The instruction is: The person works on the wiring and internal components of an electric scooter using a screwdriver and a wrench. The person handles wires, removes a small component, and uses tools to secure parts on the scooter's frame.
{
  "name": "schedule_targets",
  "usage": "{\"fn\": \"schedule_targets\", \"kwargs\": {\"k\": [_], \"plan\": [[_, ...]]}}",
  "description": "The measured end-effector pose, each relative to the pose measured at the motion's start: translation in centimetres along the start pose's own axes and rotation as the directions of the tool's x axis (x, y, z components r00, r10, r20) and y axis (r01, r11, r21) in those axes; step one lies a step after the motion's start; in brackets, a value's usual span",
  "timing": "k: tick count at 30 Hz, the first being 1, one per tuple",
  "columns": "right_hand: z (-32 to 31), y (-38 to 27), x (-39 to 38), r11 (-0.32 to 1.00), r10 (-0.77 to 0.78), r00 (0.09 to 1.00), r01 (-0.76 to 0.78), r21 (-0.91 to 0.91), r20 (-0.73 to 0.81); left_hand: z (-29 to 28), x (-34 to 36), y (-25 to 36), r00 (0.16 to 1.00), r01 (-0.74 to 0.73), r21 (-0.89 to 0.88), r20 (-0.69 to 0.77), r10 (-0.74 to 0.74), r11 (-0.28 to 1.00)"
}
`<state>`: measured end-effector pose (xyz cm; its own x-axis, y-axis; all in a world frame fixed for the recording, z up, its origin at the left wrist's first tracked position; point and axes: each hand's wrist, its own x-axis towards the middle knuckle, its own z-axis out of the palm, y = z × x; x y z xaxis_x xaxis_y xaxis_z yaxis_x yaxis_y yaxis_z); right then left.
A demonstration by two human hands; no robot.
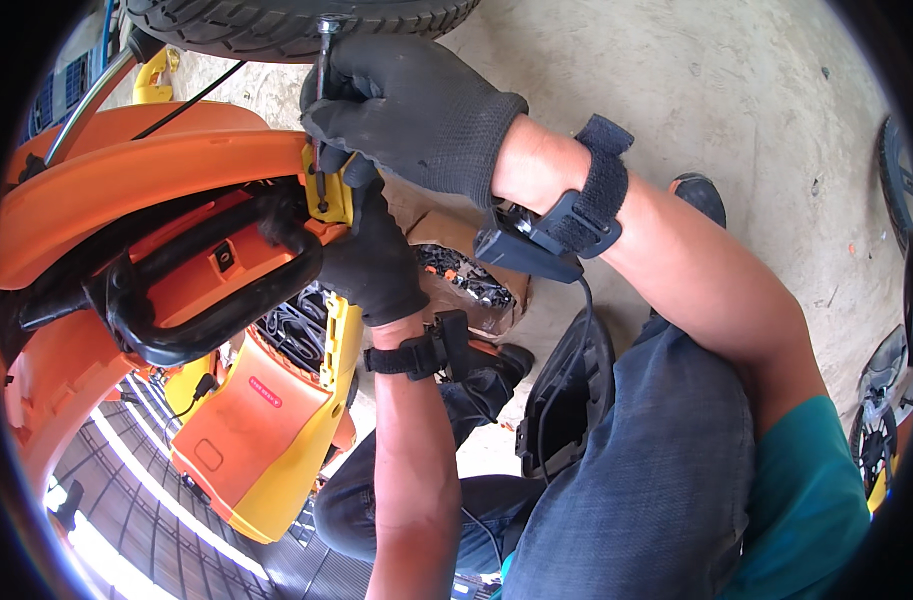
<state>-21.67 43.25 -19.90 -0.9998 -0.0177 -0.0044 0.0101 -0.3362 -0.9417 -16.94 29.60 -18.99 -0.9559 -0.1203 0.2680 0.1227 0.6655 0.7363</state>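
Screwdriver (321, 95), a slim metal shaft with a dark shank, stands nearly upright at the top of the view, its lower end set against a yellow plastic bracket (328, 190) on the rear of an orange scooter body panel (166, 165), just below the black treaded tyre (276, 25). The right hand (411, 115), in a dark knit work glove, is wrapped tight around the upper part of the tool, fingers curled closed on it, seemingly so that force runs straight down the shaft into the fastener. The left hand (376, 255), gloved the same way, is pressed against the yellow bracket beside the tip, fingers closed over the edge of the plastic, apparently to steady the part; I cannot tell whether it also pinches the tool. Both wrists carry black fabric straps, and the right one holds a small dark device (526, 245) with a cable. A glossy black tubular grab rail (206, 300) loops across the smooth moulded orange shell. Below it sits a yellow and orange cover (256, 420). Rough pale concrete floor (696, 110) lies beyond, and a cardboard box of small black parts (466, 275) rests near the person's knee.
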Motion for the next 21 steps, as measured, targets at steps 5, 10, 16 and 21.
{"fn": "schedule_targets", "kwargs": {"k": [5,10,16,21], "plan": [[-0.3,-0.6,0.7,0.995,0.007,1.000,-0.005,-0.097,0.023,-0.5,-0.1,-1.3,0.998,-0.063,0.130,-0.011,0.065,0.990],[0.3,-0.8,0.3,0.979,-0.061,0.995,0.075,-0.190,0.079,-0.6,0.0,-1.7,0.988,-0.152,0.212,-0.003,0.156,0.965],[0.5,-0.8,-0.4,0.982,-0.108,0.994,0.105,-0.156,-0.012,-0.6,-0.4,-0.8,1.000,0.030,0.170,-0.007,-0.030,0.985],[-0.3,-0.3,0.1,0.997,-0.047,0.995,0.052,-0.062,0.090,-1.1,-0.1,-2.2,0.999,-0.042,0.161,0.030,0.038,0.986]]}}
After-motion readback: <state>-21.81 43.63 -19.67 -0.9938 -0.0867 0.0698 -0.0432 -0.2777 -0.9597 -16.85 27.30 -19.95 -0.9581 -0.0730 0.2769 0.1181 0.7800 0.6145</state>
